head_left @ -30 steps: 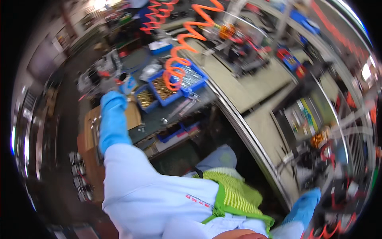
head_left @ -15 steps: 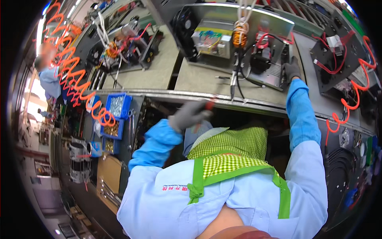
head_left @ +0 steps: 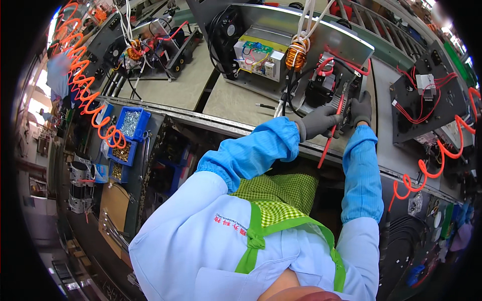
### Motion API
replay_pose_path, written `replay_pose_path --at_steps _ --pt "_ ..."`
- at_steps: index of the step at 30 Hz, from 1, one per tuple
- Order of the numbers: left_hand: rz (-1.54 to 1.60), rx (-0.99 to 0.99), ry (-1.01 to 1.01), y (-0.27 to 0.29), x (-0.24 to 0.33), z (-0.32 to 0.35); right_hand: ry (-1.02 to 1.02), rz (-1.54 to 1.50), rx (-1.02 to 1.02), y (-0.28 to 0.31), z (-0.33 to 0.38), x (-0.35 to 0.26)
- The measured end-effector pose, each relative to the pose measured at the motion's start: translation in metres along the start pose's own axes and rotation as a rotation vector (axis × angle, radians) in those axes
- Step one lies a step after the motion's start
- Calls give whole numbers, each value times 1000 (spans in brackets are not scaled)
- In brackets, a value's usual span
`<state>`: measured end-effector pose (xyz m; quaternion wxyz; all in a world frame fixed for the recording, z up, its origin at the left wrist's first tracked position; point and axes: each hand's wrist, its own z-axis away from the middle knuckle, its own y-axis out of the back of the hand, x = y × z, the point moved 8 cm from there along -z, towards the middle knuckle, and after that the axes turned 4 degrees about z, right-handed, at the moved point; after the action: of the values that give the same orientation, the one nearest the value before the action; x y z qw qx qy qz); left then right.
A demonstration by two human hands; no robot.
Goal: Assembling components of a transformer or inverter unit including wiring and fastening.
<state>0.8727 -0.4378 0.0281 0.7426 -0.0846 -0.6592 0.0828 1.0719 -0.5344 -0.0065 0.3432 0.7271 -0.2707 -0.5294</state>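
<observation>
Grey knit-gloved left hand (head_left: 321, 123) curled around a thin red-sleeved rod or lead (head_left: 331, 133), pinched near its upper part, lower end hanging past the edge of the grey metal workbench (head_left: 191, 90) toward the lap. Grey knit-gloved right hand (head_left: 361, 109) set flat against the black finned heat-sink block (head_left: 329, 93) of the open metal-chassis electronics assembly (head_left: 301, 55), fingers mostly together, seemingly bracing; no clear sign of anything gripped. Red piece thus at the near right corner of that chassis, between both hands.

Possible trouble, judged from the layout: loose red wiring (head_left: 341, 55) just above the hands, easy to snag or tug off a terminal with a careless pull. Copper-wound toroid coil (head_left: 297, 54) and white cable bundle close by, liable to a knock from a rising wrist. Free lower end of the red piece unsupported, apt to swing or catch on the bench lip. Orange coiled air hose (head_left: 85, 95) well apart at left, no threat here.

Hard to make out: upper tip of the red piece, buried behind glove and heat sink; whether tool or cable, not clear. Right fingertips hidden against the block. Contents of the blue plastic parts bins (head_left: 131, 123) at left only a glitter of small hardware. Far right boards bent by the lens rim.
</observation>
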Motion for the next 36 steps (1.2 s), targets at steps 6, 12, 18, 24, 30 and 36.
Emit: replay_pose_path --at_steps 6,12,18,24,30,36 --pt "95 40 -4 -1 1 -14 -5 -17 10 1 -4 1" --pt "229 84 53 -1 0 -16 -24 -6 33 1 -3 4" --pt "283 100 5 -2 0 -10 -14 -42 14 1 0 1" --pt "177 68 7 -5 -6 -6 -4 -63 46 4 1 2" --pt "220 66 23 -8 -12 -20 -17 -99 35 6 3 -2" --pt "257 119 -16 -1 0 -21 -31 -59 25 8 3 -1"
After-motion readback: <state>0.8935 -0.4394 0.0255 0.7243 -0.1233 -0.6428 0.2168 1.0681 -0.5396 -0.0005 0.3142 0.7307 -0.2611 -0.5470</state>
